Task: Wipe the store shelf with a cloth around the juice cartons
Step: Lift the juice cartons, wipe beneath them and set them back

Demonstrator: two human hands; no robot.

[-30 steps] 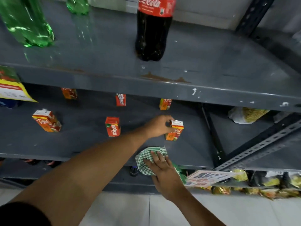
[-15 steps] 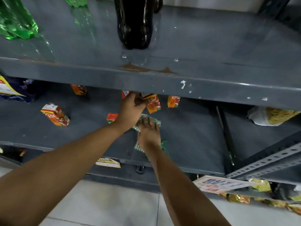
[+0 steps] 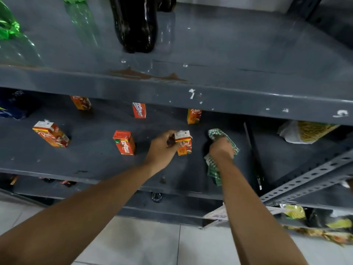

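Observation:
Several small orange juice cartons stand spread over the grey middle shelf [image 3: 91, 161]. My left hand [image 3: 162, 148] grips one orange carton [image 3: 184, 144] near the shelf's middle; whether its base touches the shelf I cannot tell. Just right of it my right hand [image 3: 221, 149] presses a green-and-white checked cloth [image 3: 217, 133] flat on the shelf, with the cloth's tail trailing toward the front edge. Other cartons stand at the left [image 3: 51, 133], centre [image 3: 124, 142] and along the back [image 3: 139, 110], [image 3: 194, 116], [image 3: 81, 102].
The upper shelf [image 3: 229, 100] overhangs the back cartons and carries a dark cola bottle [image 3: 135, 25] and green bottles [image 3: 7, 27]. A slotted metal brace [image 3: 309, 176] and an upright divider [image 3: 252, 155] bound the right side. A noodle bag [image 3: 305, 131] lies beyond it. Snack packets [image 3: 324, 226] sit below.
My left hand has brought the carton from the back of the shelf forward and to the right. My right hand slid the cloth rightward, to the right of that carton.

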